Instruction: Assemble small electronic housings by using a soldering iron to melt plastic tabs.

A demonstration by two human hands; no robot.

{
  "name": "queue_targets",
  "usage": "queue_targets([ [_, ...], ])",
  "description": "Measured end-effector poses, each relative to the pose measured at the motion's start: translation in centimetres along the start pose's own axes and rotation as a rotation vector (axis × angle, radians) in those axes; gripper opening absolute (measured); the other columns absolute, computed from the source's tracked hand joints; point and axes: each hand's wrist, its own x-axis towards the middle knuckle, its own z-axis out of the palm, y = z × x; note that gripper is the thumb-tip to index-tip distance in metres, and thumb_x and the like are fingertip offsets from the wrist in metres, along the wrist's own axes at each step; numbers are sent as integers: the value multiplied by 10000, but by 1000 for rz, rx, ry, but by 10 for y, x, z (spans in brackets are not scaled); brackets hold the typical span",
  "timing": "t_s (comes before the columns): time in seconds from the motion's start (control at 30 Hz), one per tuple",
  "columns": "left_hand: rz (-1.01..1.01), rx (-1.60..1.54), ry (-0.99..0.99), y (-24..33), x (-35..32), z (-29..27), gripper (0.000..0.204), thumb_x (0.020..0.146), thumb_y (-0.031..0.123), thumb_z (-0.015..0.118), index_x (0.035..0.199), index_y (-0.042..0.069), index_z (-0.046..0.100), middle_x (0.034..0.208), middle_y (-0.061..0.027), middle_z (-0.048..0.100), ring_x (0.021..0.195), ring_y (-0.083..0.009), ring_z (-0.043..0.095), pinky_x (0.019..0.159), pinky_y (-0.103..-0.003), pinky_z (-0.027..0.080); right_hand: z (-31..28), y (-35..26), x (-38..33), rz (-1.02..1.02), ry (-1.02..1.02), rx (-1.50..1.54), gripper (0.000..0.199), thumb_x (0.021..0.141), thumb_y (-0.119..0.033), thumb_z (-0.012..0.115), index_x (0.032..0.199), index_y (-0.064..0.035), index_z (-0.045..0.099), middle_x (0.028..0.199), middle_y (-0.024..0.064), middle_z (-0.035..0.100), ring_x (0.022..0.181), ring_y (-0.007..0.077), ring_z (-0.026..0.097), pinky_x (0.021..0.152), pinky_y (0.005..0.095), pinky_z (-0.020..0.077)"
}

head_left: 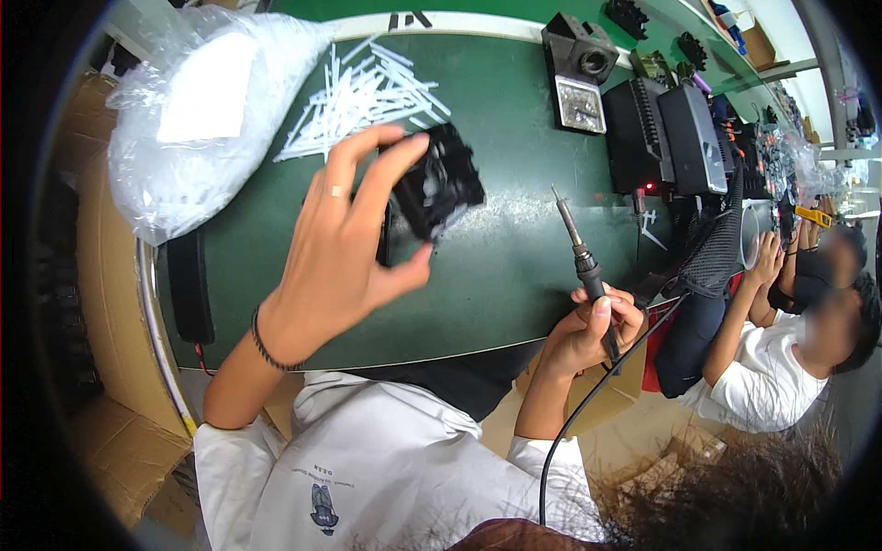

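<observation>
My left hand (335,234) grips a black, block-shaped plastic part (441,184) with notched edges. The fingers are on its upper side and the thumb is at its lower corner; slight blur hides its details. In my right hand (602,326) is a soldering iron (586,262), gripped by its dark handle with the bare metal tip pointing up and away from me. The iron and the part are apart. Behind my left hand, a heap of thin white strips (367,96) lies on the green work surface (496,294).
A clear plastic bag of white pieces (202,119) fills the far left. At the far right are a soldering stand (579,69) and dark boxy units (666,138) with a red light. A black cable (579,409) trails beside my right arm. Two people (781,358) sit at right.
</observation>
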Motion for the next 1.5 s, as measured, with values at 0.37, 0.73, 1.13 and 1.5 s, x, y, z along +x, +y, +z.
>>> queue_targets([
  [0.37,147,108,90,-72,159,41,525,879,202,814,1343,45,623,1344,-168,591,1270,-396,567,1096,-453,471,-6,11,6,5,10,-40,142,1007,-25,675,1122,37,616,1124,194,693,913,248,725,861,354,630],
  [0.73,306,265,-323,-58,94,27,114,899,97,775,936,41,683,1110,-87,619,1091,-303,560,983,-423,467,-4,10,4,21,-25,-88,137,1020,-25,647,1129,48,608,1216,215,669,974,266,735,889,372,646],
  [1.13,1,34,0,-1,-33,-71,344,940,-76,663,1273,7,676,1090,-164,709,977,-353,667,863,-403,533,28,-13,1,-464,-580,-289,318,1152,-194,461,1317,56,568,1160,296,696,895,367,772,747,422,684],
  [1.5,90,112,-49,-8,-90,-41,369,765,33,754,1128,78,796,1061,-48,689,980,-270,661,805,-383,564,109,-23,-3,-357,-1191,-592,702,650,-208,952,1328,-200,768,1070,74,561,895,263,545,775,382,488],
])
